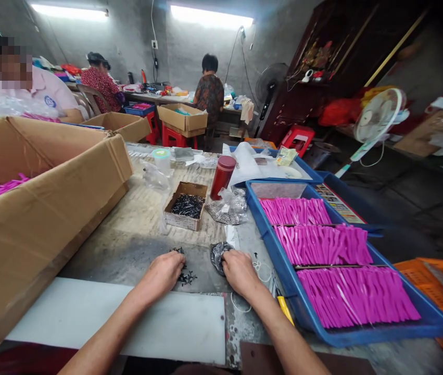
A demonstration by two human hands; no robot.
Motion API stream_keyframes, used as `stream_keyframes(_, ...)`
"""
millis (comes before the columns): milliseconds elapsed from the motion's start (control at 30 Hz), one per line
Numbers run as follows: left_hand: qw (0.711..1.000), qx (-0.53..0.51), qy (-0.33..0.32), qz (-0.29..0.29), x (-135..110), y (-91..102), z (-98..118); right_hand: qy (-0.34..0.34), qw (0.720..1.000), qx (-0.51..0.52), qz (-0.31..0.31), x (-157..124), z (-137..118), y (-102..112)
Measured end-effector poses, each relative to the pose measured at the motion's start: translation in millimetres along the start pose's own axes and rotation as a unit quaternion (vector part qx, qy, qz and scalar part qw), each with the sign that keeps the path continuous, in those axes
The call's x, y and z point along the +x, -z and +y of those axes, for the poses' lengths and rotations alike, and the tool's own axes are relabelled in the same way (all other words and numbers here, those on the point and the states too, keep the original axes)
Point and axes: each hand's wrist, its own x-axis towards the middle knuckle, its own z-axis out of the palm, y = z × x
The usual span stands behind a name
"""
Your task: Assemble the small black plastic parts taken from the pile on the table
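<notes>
My left hand [163, 272] and right hand [237, 271] at the loose pile of small black pieces [185, 276], which serves as the landmark here. My left hand rests knuckles-up on the worktop [127, 245] just left of the pile, fingers curled together over its edge — whether a piece is pinched beneath them I cannot tell. My right hand lies just right of the pile, fingers closed on a crumpled clear bag [218, 255] that touches the worktop. On the near side of the pile lies a white board [127, 317]; right of it, past my right hand, a yellow-handled tool [285, 308] rests against the blue tray [271, 245] of pink strips [323, 245].

In my judgement the step goes best if I draw pieces from the pile's edge with fingertips only, keeping the heap compact and away from the worktop's gaps, and hold the bag mouth low beside it so nothing scatters.

Beyond the pile stands a small cardboard box [185, 205] holding more black pieces, with a red cylindrical container [222, 177] and a second plastic bag [229, 208] beyond and to the right. Far left of the pile a large carton [49, 208] holds pink parts. Farther back — other people sit at their own benches; two fans [377, 117] stand at far right.
</notes>
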Motion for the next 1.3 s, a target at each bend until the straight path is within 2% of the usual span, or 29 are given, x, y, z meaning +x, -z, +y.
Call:
stream_keyframes(333, 1.000, -0.009, 0.014, 0.026, 1, -4.9, -1, 0.007, 1.000, -0.018, -0.020, -1, -1, 0)
stream_keyframes(500, 0.998, -0.044, -0.004, 0.044, 1, -5.7, 3, 0.007, 1.000, -0.019, -0.021, -2, 0, -1)
stream_keyframes(967, 0.996, -0.078, -0.015, 0.035, 3, -6.4, 18, 0.019, 0.999, -0.023, -0.017, 1, -3, 1)
stream_keyframes(1167, 0.989, -0.138, -0.022, 0.049, 7, -4.7, 27, 0.020, 1.000, 0.002, 0.008, -6, 2, 0)
stream_keyframes(1300, 0.971, -0.232, -0.012, 0.050, 11, -8.5, 34, 0.022, 0.996, 0.072, 0.038, -9, 5, -3)
